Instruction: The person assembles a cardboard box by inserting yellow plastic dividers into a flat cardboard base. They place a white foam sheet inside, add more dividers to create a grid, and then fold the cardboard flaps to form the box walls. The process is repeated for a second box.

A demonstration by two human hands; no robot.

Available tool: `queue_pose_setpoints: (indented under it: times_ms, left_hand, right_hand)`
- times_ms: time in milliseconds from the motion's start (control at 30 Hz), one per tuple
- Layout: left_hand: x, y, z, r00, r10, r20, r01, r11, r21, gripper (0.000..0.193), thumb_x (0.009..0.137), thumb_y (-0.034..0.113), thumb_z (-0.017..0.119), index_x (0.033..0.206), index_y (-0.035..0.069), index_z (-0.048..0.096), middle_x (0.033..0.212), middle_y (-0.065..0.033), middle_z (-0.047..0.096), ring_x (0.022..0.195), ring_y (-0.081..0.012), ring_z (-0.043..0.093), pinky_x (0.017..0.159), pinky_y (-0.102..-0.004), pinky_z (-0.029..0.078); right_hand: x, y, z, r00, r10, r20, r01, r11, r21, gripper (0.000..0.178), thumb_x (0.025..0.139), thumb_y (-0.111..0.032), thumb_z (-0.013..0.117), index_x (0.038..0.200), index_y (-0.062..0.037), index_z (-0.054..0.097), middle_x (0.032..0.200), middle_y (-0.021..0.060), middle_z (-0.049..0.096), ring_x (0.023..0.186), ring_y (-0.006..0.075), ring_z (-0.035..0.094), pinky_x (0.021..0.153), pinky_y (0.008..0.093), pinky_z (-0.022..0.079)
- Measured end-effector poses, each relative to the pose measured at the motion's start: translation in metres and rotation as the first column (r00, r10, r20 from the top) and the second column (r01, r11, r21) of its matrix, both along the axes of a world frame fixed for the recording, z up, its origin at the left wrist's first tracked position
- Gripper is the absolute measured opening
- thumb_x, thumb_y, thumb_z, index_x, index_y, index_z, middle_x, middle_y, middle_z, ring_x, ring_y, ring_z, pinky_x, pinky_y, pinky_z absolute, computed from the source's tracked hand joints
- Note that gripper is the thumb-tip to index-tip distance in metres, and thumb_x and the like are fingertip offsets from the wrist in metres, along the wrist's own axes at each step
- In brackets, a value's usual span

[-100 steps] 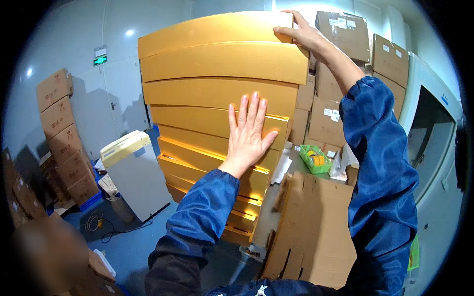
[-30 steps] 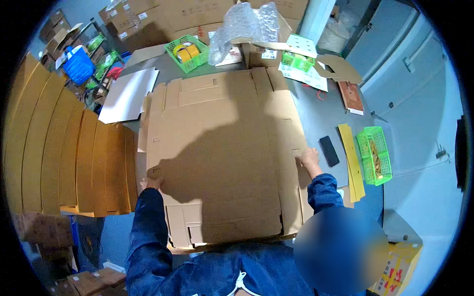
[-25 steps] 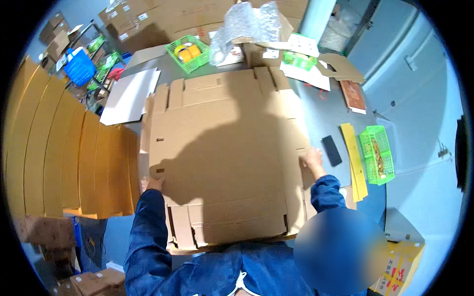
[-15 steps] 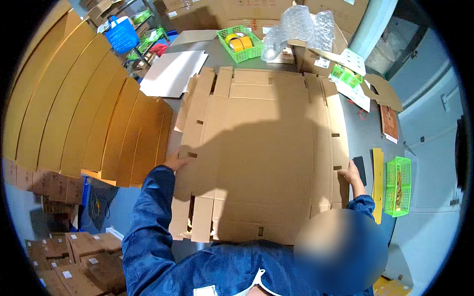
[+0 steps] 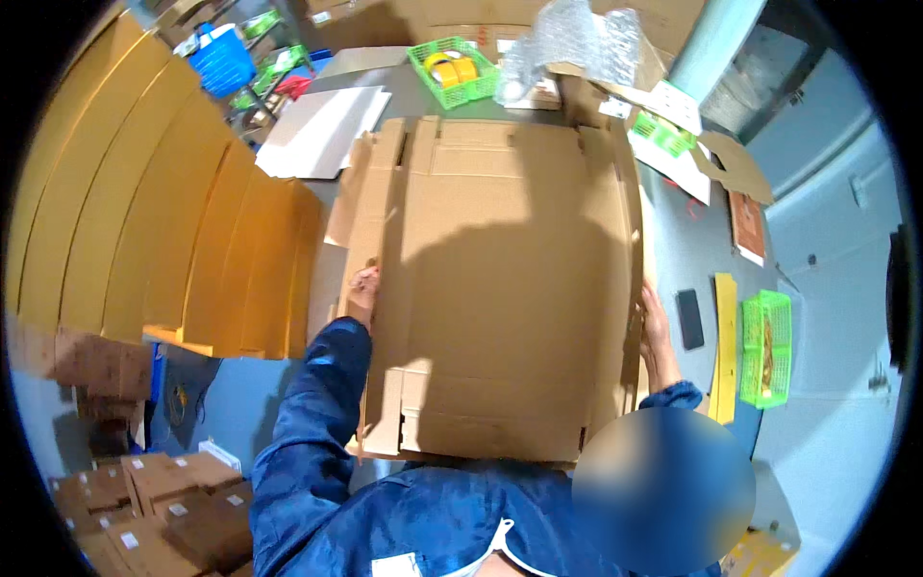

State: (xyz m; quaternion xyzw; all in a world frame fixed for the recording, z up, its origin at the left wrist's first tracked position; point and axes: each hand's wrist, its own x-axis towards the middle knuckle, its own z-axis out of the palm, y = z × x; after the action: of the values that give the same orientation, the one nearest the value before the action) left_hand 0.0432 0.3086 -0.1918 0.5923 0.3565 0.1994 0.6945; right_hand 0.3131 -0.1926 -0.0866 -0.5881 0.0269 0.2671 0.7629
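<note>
A large flat cardboard box blank (image 5: 510, 288) with creases, slots and side flaps lies in front of me on the table. Its left and right side flaps are tilted up along their creases. My left hand (image 5: 362, 291) is at the left flap, its fingers curled around the edge beside a slot. On the opposite side, my right hand (image 5: 656, 332) rests with straight fingers along the outer face of the raised right flap. The thumb of that hand is hard to make out. My shadow covers much of the blank.
Tall stacked cardboard (image 5: 163, 212) rises at left. Green baskets, one with tape rolls (image 5: 452, 69), bubble wrap (image 5: 577, 43) and white sheets (image 5: 317, 130) lie at the far side. A phone (image 5: 690, 319), a yellow strip (image 5: 723, 346) and a green basket (image 5: 766, 348) sit at right.
Both side flaps have tilted up from lying nearly flat. My hands have moved inward with them, and the right hand's fingers now lie along the flap's outer side.
</note>
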Motion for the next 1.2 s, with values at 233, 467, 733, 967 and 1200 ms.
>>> queue_pose_setpoints:
  times_ms: [233, 467, 733, 967, 1200]
  left_hand:
    - [0.024, 0.003, 0.06, 0.783, -0.324, -0.531, 0.407, 0.913, 0.043, 0.068, 0.082, 0.038, 0.07, 0.124, -0.008, 0.044, 0.105, -0.0157, 0.064, 0.097, -0.0243, 0.062, 0.084, -0.0364, 0.049]
    - [0.026, -0.047, 0.052, 0.723, 0.044, -0.689, 0.453, 0.723, 0.522, 0.068, 0.073, 0.028, 0.075, 0.126, -0.002, 0.044, 0.112, -0.0256, 0.058, 0.1, -0.0398, 0.058, 0.085, -0.0429, 0.048]
    - [-0.099, -0.079, 0.085, 0.74, -0.456, -0.494, 0.659, 0.638, 0.399, 0.056, 0.085, -0.002, 0.054, 0.137, 0.015, 0.043, 0.145, -0.0243, 0.023, 0.131, -0.039, 0.032, 0.108, -0.0393, 0.03]
    - [-0.136, -0.096, 0.116, 0.511, -0.564, -0.649, 0.807, 0.574, 0.137, 0.068, 0.086, -0.002, 0.05, 0.146, 0.021, 0.027, 0.15, -0.0238, 0.017, 0.135, -0.0385, 0.028, 0.11, -0.038, 0.03]
    - [-0.131, -0.091, 0.128, 0.237, -0.264, -0.935, 0.809, -0.479, 0.341, 0.068, 0.08, -0.002, 0.049, 0.14, 0.026, 0.036, 0.149, -0.0237, 0.021, 0.101, -0.0393, 0.054, 0.088, -0.04, 0.048]
  right_hand:
    - [0.014, -0.029, -0.027, 0.931, 0.269, -0.245, -0.36, 0.784, -0.506, 0.049, 0.081, -0.051, 0.067, 0.1, -0.0063, 0.066, 0.074, 0.0019, 0.063, 0.062, 0.0195, 0.056, 0.058, 0.0303, 0.044]
    - [-0.025, 0.003, -0.046, 0.872, 0.454, 0.184, 0.047, 0.296, -0.954, 0.055, 0.075, -0.047, 0.071, 0.1, 0.0008, 0.062, 0.091, 0.0207, 0.067, 0.082, 0.037, 0.065, 0.071, 0.0446, 0.051]
    - [-0.135, -0.1, -0.027, 0.576, 0.652, 0.493, 0.0, 0.603, -0.798, 0.052, 0.084, 0.002, 0.053, 0.135, -0.0062, 0.045, 0.143, 0.0225, 0.034, 0.134, 0.0389, 0.031, 0.109, 0.0413, 0.028]
    - [-0.178, -0.119, 0.009, 0.392, 0.855, 0.34, -0.231, 0.45, -0.863, 0.082, 0.069, 0.012, 0.056, 0.143, -0.014, 0.033, 0.153, 0.0148, 0.015, 0.138, 0.042, 0.02, 0.111, 0.0424, 0.029]
    - [-0.157, -0.14, -0.001, -0.064, 0.982, 0.177, 0.125, 0.184, -0.975, 0.071, 0.074, -0.005, 0.056, 0.141, -0.0047, 0.032, 0.151, 0.0136, 0.023, 0.141, 0.033, 0.018, 0.117, 0.0448, 0.016]
